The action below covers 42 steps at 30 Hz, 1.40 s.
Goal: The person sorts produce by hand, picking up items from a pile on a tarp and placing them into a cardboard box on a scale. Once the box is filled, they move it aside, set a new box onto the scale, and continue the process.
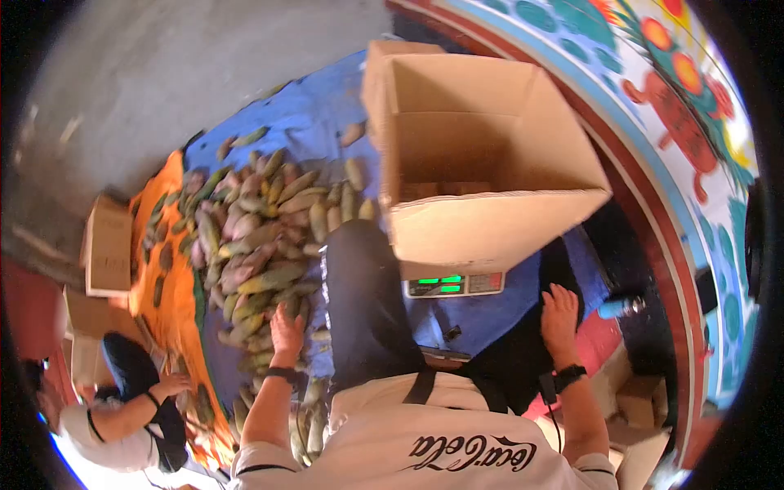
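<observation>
The pile of elongated green, yellow and purplish fruits point(257, 245) lies left of centre on a blue sheet point(310, 114), with its left edge spreading onto an orange sheet point(173, 171); a few single fruits lie apart on the blue sheet towards the top. The left hand point(286, 331) rests on the near end of the pile, back upward, fingertips down among the fruits; whether it grips one cannot be told; a black band circles its wrist. The right hand point(559, 314) lies flat with fingers spread on the dark trouser leg point(523, 351), holding nothing; a black watch point(569, 376) sits on its wrist. Between the two hands, a scale point(453, 284) with lit green digits carries an open cardboard box point(490, 229), flaps up; the box stands just right of the pile. At the far left edge lie smaller cardboard boxes point(108, 245); below them a co-worker's hand point(173, 382) reaches to the orange sheet.
</observation>
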Each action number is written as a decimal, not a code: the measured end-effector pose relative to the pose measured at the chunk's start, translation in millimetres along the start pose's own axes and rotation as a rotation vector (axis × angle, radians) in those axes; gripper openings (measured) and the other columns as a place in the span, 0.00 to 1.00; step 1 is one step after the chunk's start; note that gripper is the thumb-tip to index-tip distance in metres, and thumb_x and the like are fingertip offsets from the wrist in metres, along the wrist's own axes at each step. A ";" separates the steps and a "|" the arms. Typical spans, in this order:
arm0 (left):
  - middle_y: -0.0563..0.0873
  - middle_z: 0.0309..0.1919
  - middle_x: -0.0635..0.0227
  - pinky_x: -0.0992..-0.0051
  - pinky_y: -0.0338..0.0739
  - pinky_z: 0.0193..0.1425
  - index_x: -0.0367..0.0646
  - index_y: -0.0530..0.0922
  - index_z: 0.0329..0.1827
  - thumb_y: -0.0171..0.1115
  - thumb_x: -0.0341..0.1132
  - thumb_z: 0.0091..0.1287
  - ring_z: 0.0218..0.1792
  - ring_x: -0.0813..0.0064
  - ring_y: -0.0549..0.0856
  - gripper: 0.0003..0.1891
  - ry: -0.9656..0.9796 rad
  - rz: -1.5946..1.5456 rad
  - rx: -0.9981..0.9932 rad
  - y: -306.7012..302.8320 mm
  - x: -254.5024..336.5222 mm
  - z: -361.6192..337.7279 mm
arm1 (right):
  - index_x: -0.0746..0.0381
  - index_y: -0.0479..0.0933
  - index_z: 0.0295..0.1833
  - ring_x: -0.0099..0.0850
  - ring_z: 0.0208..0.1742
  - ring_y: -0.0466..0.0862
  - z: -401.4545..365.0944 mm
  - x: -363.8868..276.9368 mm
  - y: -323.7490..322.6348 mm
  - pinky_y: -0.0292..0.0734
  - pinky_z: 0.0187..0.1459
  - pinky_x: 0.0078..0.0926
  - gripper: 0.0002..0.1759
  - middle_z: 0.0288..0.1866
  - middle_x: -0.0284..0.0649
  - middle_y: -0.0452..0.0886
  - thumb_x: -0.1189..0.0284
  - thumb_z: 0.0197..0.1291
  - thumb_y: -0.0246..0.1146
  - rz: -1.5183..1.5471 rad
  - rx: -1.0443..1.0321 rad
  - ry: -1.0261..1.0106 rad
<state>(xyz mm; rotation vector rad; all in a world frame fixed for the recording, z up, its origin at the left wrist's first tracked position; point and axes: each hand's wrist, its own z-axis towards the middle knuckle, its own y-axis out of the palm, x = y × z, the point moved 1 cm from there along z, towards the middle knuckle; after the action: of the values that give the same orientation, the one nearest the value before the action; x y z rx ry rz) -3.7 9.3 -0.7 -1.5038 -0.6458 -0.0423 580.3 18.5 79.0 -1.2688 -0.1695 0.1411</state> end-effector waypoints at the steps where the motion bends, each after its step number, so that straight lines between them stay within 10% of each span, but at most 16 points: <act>1: 0.72 0.55 0.45 0.58 0.64 0.62 0.43 0.58 0.67 0.62 0.39 0.58 0.57 0.47 0.70 0.35 -0.033 0.014 -0.002 7.5 4.1 -17.2 | 0.65 0.73 0.49 0.46 0.61 0.69 -4.5 15.1 -13.8 0.58 0.64 0.48 0.17 0.57 0.49 0.72 0.75 0.52 0.58 -0.020 -0.008 -0.024; 9: 0.74 0.54 0.48 0.59 0.65 0.63 0.43 0.64 0.61 0.63 0.38 0.55 0.57 0.49 0.71 0.30 -0.449 0.032 -0.238 26.1 -59.1 -22.5 | 0.67 0.72 0.51 0.45 0.62 0.67 25.2 2.4 8.8 0.55 0.66 0.48 0.18 0.58 0.50 0.71 0.77 0.53 0.57 0.032 -0.086 -0.006; 32: 0.65 0.62 0.47 0.58 0.70 0.60 0.40 0.61 0.62 0.59 0.36 0.59 0.59 0.48 0.72 0.28 -0.760 -0.023 -0.299 64.4 -121.7 -12.2 | 0.67 0.71 0.50 0.48 0.58 0.69 26.8 2.7 13.7 0.60 0.63 0.49 0.18 0.56 0.50 0.72 0.76 0.51 0.58 -0.048 -0.187 -0.061; 36: 0.64 0.64 0.47 0.59 0.69 0.62 0.40 0.58 0.66 0.57 0.34 0.60 0.61 0.48 0.69 0.31 -0.701 -0.039 -0.179 103.9 -174.9 -17.3 | 0.67 0.71 0.49 0.47 0.58 0.70 25.9 3.3 13.5 0.61 0.62 0.49 0.18 0.56 0.49 0.72 0.76 0.51 0.59 -0.084 -0.168 -0.102; 39: 0.66 0.63 0.46 0.61 0.68 0.62 0.40 0.58 0.66 0.58 0.33 0.59 0.61 0.49 0.70 0.31 -0.412 0.257 -0.478 224.0 -323.5 -23.5 | 0.66 0.71 0.49 0.48 0.57 0.70 25.0 2.4 12.5 0.60 0.63 0.47 0.18 0.55 0.49 0.72 0.78 0.49 0.60 -0.085 -0.206 -0.056; 42: 0.73 0.57 0.44 0.61 0.71 0.60 0.36 0.63 0.61 0.61 0.34 0.59 0.58 0.50 0.74 0.28 -0.514 0.174 -0.537 190.4 -276.5 -12.0 | 0.67 0.72 0.48 0.48 0.56 0.70 23.5 3.5 12.0 0.61 0.62 0.47 0.18 0.54 0.49 0.72 0.78 0.48 0.60 -0.084 -0.188 -0.059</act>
<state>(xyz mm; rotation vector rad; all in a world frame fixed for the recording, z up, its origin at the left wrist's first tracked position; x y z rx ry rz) -151.2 -82.6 -288.2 -2.1130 -0.9583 0.3390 578.8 44.7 74.5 -1.4427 -0.2924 0.0919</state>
